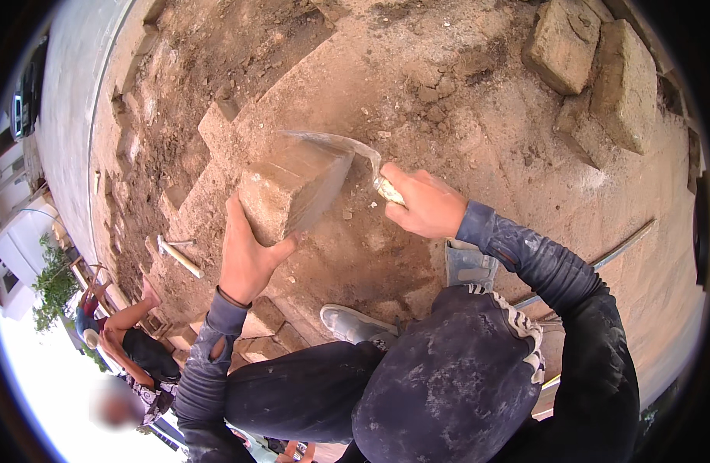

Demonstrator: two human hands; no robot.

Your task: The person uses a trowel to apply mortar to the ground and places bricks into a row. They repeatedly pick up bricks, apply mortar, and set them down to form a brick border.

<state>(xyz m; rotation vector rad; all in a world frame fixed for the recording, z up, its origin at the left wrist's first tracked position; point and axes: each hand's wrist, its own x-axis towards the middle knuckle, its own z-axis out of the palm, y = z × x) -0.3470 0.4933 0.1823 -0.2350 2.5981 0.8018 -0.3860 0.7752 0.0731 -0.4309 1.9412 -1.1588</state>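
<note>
My left hand point(250, 262) grips the near end of a dusty tan paver block point(281, 185), thumb and fingers round its sides, and holds it tilted over the dirt. My right hand point(424, 201) is closed on the light-coloured handle of a metal trowel point(332, 140). The trowel's blade lies along the far upper edge of the block, its bent neck running down to my fist.
Loose blocks point(623, 85) lie at the upper right, others point(258, 324) low left. A hammer point(181, 258) lies left on the rough soil point(440, 85). A long bar point(625, 239) lies right. Another person point(131, 347) is at lower left; a pale road point(73, 131) runs beyond.
</note>
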